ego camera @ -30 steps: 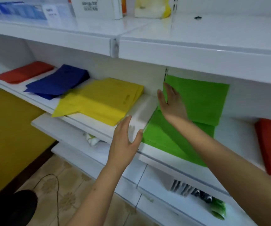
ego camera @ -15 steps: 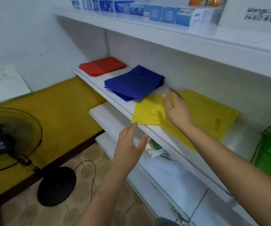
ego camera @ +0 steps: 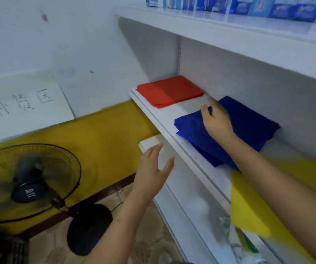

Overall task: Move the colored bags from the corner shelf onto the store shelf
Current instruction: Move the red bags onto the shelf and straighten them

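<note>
A stack of blue bags (ego camera: 248, 128) lies on the white corner shelf (ego camera: 164, 119), with my right hand (ego camera: 217, 121) resting flat on its left part, fingers straight. Behind it, at the shelf's far end, lies a stack of red bags (ego camera: 169, 91). A stack of yellow bags (ego camera: 252, 206) overhangs the shelf edge at the lower right, partly hidden by my right forearm. My left hand (ego camera: 152, 176) hovers open in front of the shelf edge, below the blue bags, touching nothing.
A standing fan (ego camera: 27, 182) with a black round base (ego camera: 89, 228) stands on the tiled floor at the left. A yellow-covered platform (ego camera: 88, 143) and a white sign (ego camera: 24, 103) sit by the wall. Blue boxes (ego camera: 248, 4) line the top shelf. A lower shelf (ego camera: 189, 202) holds wrapped goods.
The view has swung further left. My right hand has gone from the yellow bags to the blue bags. My left hand stays open in front of the shelf edge.
</note>
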The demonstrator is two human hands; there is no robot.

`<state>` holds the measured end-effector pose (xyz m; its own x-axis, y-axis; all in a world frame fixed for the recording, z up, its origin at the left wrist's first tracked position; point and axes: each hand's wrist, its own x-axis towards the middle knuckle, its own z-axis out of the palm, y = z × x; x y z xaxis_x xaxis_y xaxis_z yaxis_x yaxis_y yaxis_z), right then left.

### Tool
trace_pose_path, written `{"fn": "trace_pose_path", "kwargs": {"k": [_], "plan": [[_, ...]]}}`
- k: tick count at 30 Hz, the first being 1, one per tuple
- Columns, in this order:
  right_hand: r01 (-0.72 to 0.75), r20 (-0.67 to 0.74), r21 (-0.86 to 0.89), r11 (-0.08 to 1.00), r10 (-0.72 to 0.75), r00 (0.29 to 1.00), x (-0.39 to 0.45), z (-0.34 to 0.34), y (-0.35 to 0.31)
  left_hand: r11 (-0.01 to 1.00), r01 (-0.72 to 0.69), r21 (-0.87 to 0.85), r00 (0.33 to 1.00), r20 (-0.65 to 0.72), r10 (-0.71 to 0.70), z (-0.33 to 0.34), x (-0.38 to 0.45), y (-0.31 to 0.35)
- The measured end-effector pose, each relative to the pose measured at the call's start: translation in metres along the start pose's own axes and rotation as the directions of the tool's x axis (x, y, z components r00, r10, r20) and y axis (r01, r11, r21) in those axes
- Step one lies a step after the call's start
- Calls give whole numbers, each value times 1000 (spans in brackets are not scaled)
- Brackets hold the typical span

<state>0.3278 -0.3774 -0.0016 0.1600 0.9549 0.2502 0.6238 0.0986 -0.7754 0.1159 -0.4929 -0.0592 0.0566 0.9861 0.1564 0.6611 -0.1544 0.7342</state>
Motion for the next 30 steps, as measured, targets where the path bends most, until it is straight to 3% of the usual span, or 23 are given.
{"fn": "trace_pose_path", "kwargs": {"k": [5, 9, 18, 24, 30], "plan": [[-53, 49, -30, 998, 54, 997, 86, 59, -11, 997, 35, 73, 996, -86, -29, -33, 88, -44], [-87, 118, -108, 990, 100, 988, 133, 100, -2, 996, 73, 52, 995, -67, -70, -42, 147, -76], [-279, 14, -271, 921, 294, 956, 245, 146, 36, 995, -55, 83, 998, -1, 55, -52, 337, -131], [-363, -84, -536, 762, 380, 921, 298, 154, 51, 982, -143, 120, 986, 98, 131, -53, 451, -152], [-492, -45, -611, 620, 594, 803, 300, 174, 74, 885, -324, 335, 905, 382, 186, -34, 523, -174]]}}
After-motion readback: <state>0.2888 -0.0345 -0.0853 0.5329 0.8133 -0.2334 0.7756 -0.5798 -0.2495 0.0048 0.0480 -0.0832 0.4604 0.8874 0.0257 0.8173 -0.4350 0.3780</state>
